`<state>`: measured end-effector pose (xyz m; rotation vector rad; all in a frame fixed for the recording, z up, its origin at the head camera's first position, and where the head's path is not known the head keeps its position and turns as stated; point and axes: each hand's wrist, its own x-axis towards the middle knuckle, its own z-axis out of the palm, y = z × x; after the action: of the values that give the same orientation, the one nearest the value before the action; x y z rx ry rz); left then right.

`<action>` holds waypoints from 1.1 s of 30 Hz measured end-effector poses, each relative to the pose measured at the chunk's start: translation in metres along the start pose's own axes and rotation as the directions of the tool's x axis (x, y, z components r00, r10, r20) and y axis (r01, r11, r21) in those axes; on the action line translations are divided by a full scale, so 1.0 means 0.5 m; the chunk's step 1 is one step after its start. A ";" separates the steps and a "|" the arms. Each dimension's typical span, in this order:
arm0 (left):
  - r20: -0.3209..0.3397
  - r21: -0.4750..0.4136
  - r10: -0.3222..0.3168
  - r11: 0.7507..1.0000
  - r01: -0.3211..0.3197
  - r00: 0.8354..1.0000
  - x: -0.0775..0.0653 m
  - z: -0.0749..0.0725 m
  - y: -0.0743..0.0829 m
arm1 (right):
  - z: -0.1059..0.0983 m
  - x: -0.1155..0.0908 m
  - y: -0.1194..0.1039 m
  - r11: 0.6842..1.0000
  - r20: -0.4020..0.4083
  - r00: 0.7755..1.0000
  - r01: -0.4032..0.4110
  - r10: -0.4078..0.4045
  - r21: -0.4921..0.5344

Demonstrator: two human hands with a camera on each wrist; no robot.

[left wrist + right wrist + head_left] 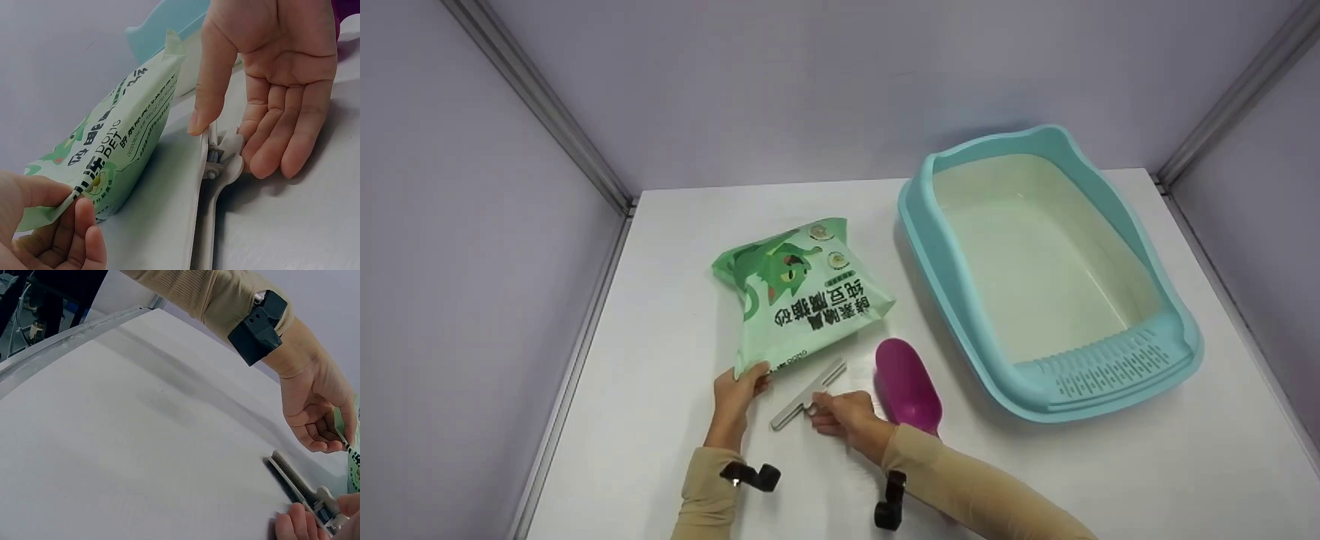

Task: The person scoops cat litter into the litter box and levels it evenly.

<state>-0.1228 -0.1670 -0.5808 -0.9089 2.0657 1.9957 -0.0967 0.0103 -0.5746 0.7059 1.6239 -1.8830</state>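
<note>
My left hand (pixel 739 391) pinches the near corner of a green and white cat litter bag (pixel 806 304) between thumb and fingers. The bag is plump and lies on the table, a cartoon cat printed on its front. Beside that corner, my right hand (pixel 849 417) holds a pale bag clip (pixel 808 395) by its handles, thumb on one side and fingers on the other. In the left wrist view, the spring and long arms of the clip (pixel 203 225) show close to the bag, with no bag film between them.
A magenta scoop (pixel 906 381) lies just right of my right hand, its handle partly under the forearm. A large blue litter box (pixel 952 300) with a pale inside takes up the table's right side. Grey walls (pixel 780 97) enclose the white table (pixel 660 315).
</note>
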 end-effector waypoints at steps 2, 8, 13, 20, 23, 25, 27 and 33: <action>-0.003 -0.006 -0.001 1.000 0.001 1.000 0.000 0.000 0.000 | 0.001 0.000 0.000 1.000 -0.006 1.000 -0.010 0.010 -0.011; -0.012 -0.012 -0.001 1.000 0.001 1.000 -0.001 0.003 0.001 | -0.003 0.000 -0.002 0.999 -0.009 1.000 -0.024 0.024 -0.032; -0.005 -0.010 -0.004 1.000 0.004 1.000 -0.002 0.003 0.000 | -0.006 -0.001 -0.002 0.999 -0.012 0.999 -0.045 0.045 -0.022; 0.002 -0.023 0.005 1.000 -0.005 1.000 -0.002 0.000 -0.002 | -0.009 -0.001 0.002 0.997 0.000 0.997 -0.073 0.073 -0.029; 0.003 -0.032 0.002 0.999 -0.002 1.000 -0.003 0.000 -0.001 | -0.009 0.002 0.002 0.997 -0.002 0.997 -0.077 0.077 -0.033; 0.000 -0.038 0.002 0.999 -0.002 1.000 -0.005 0.000 0.000 | -0.010 0.002 0.001 0.996 -0.005 0.997 -0.082 0.082 -0.039; -0.004 -0.045 0.001 0.999 -0.001 1.000 -0.006 0.001 0.001 | -0.011 0.002 0.000 0.995 -0.003 0.996 -0.088 0.087 -0.042; 0.011 -0.063 -0.005 0.998 0.006 1.000 -0.008 -0.001 0.002 | -0.012 -0.001 -0.001 0.994 0.008 0.994 -0.105 0.105 -0.039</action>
<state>-0.1201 -0.1663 -0.5779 -0.9117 2.0035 2.0686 -0.0964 0.0164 -0.5749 0.7496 1.5810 -1.7736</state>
